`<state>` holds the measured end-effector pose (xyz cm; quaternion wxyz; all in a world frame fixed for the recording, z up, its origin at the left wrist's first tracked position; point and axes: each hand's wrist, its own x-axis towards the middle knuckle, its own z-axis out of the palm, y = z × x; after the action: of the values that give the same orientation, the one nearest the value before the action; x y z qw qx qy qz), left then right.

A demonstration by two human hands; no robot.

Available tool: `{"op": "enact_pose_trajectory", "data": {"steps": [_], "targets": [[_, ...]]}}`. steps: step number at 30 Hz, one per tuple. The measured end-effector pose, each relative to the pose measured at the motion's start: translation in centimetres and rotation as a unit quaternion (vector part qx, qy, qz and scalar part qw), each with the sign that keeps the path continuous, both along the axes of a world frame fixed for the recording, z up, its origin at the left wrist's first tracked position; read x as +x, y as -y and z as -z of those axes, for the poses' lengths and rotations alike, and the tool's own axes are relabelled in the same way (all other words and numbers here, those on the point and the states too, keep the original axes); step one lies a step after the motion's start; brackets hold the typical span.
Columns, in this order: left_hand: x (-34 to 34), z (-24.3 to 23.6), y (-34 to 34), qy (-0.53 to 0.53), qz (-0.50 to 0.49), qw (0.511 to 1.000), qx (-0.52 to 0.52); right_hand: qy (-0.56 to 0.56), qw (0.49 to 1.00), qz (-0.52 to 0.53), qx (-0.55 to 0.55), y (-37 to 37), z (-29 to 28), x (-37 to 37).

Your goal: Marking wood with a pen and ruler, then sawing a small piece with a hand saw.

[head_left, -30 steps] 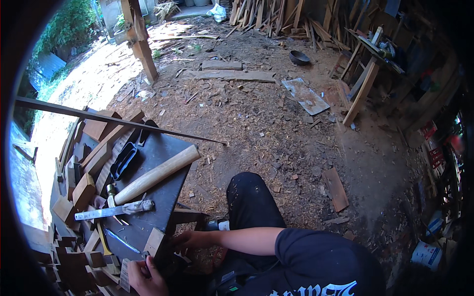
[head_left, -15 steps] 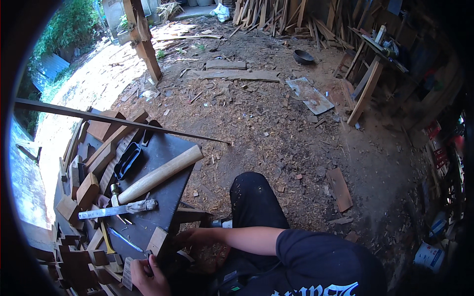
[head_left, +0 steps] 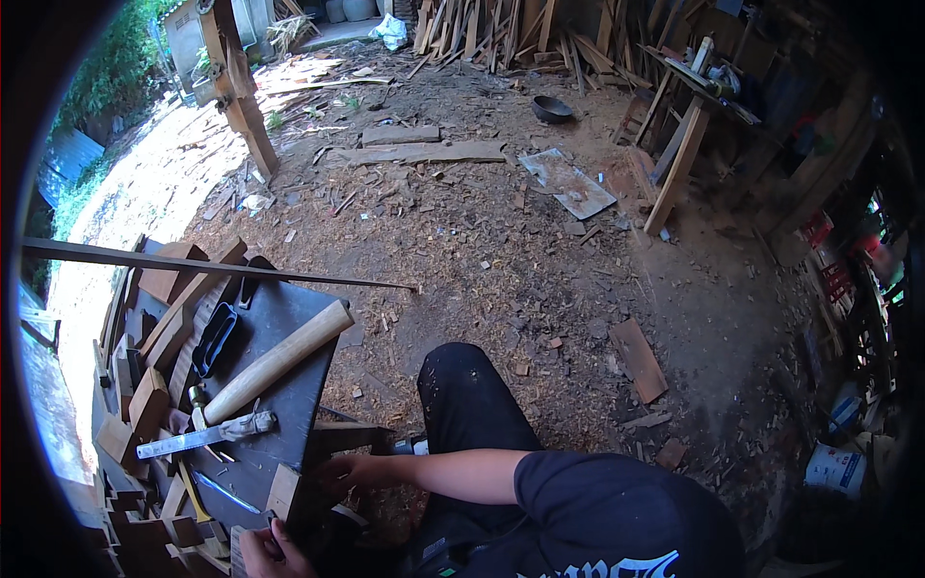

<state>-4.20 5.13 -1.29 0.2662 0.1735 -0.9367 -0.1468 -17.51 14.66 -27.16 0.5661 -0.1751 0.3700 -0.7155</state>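
At the near corner of a dark tabletop (head_left: 279,337), my left hand (head_left: 268,552) is closed, fingers curled, around something dark that I cannot make out. A pale wooden block (head_left: 281,489) lies just beyond it. My right hand (head_left: 352,472) is low beside the table's right edge; its fingertips are lost in shadow. On the top lie a hammer with a thick wooden handle (head_left: 279,361), a steel blade with a wrapped grip (head_left: 207,435) and a thin blue-white pen-like stick (head_left: 226,492). A black open-framed object (head_left: 214,339) rests farther back.
Wooden offcuts (head_left: 149,400) crowd the table's left side, and a long thin strip (head_left: 222,270) juts across its far end. Wood chips and a brown board (head_left: 639,360) litter the floor. A post (head_left: 236,96), a workbench (head_left: 689,144) and a white bucket (head_left: 834,469) stand around.
The whole view has shifted, so the table and floor sit farther left and slightly lower. Both hands keep nearly the same places beside the table.
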Motion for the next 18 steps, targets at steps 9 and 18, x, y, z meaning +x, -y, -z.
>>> {"op": "enact_pose_trajectory", "data": {"steps": [9, 18], "targets": [[0.5, 0.4, 0.7, 0.02, -0.004, 1.0, 0.02, -0.016, 0.993, -0.118, 0.014, 1.0, 1.3, -0.1], [0.0, 0.1, 0.3, 0.021, 0.003, 0.999, 0.029, -0.077, 0.99, -0.116, 0.024, 1.3, 3.0, -0.1]]}}
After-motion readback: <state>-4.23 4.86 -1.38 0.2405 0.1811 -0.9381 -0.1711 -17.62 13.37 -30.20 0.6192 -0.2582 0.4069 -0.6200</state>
